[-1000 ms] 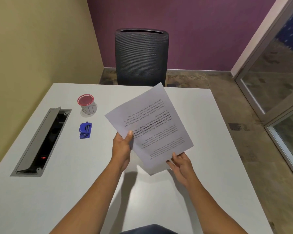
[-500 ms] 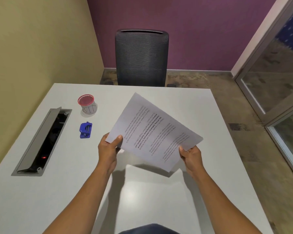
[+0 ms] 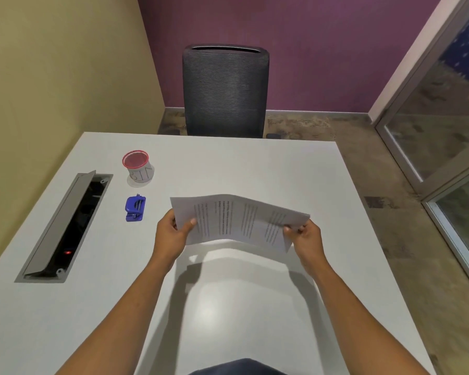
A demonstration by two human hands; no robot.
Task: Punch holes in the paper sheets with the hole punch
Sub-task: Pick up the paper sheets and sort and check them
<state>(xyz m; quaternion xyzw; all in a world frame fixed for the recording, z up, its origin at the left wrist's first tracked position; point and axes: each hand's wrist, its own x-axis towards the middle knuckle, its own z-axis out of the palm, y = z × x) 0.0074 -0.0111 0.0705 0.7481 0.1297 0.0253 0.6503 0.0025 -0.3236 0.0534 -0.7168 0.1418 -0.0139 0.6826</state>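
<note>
A printed paper sheet (image 3: 236, 220) is held above the white table (image 3: 244, 307), long side running left to right, arched upward in the middle. My left hand (image 3: 171, 236) pinches its left edge, thumb on top. My right hand (image 3: 305, 238) grips its right edge. A small blue hole punch (image 3: 135, 208) lies on the table to the left of my left hand, apart from it.
A clear cup with a red rim (image 3: 137, 167) stands behind the punch. An open cable tray with a raised grey lid (image 3: 65, 228) is sunk into the table's left side. A dark mesh chair (image 3: 225, 90) stands at the far edge.
The sheet has turned from a tilted diagonal to lying sideways between both hands and now bows upward. My hands have moved apart to its two short edges.
</note>
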